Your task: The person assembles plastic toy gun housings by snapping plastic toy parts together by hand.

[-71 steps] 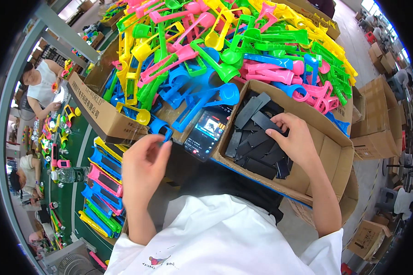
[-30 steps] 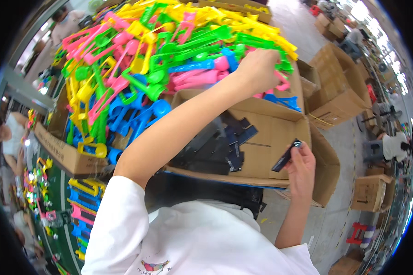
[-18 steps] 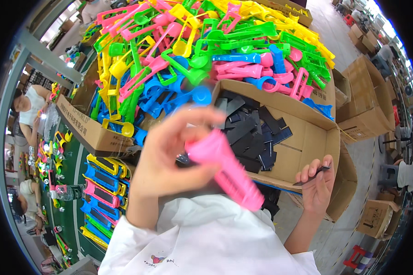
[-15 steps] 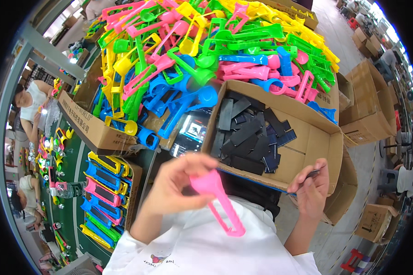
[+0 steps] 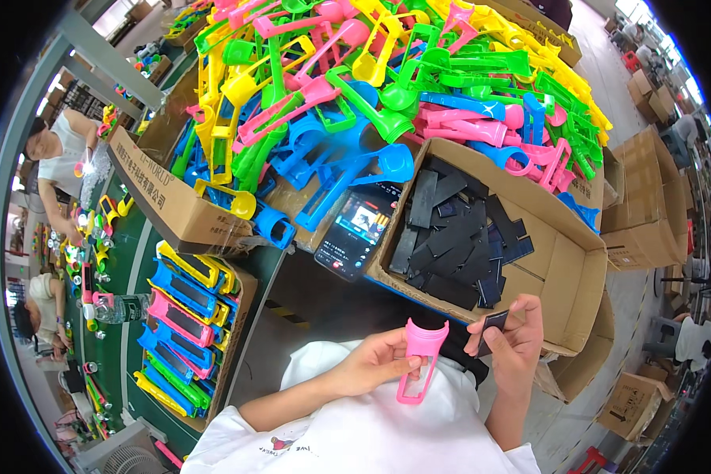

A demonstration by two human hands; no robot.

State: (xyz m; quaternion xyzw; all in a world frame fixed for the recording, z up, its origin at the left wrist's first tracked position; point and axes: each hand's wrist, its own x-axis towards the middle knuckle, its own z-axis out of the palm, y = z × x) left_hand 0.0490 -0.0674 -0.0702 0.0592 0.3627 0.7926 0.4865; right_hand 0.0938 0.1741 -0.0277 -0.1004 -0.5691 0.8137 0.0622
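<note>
Head: hollow pink plastic frame point(image 5: 425, 343), flat strip point(image 5: 494, 323).

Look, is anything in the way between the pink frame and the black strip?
Only the fingers of the right hand, poking past the black strip toward the pink frame; otherwise nothing visible blocks the gap.

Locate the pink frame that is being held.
In the head view, the pink frame is in the left hand, low and just right of centre, partly in front of the white shirt and left of the black strip in the right hand.
</note>
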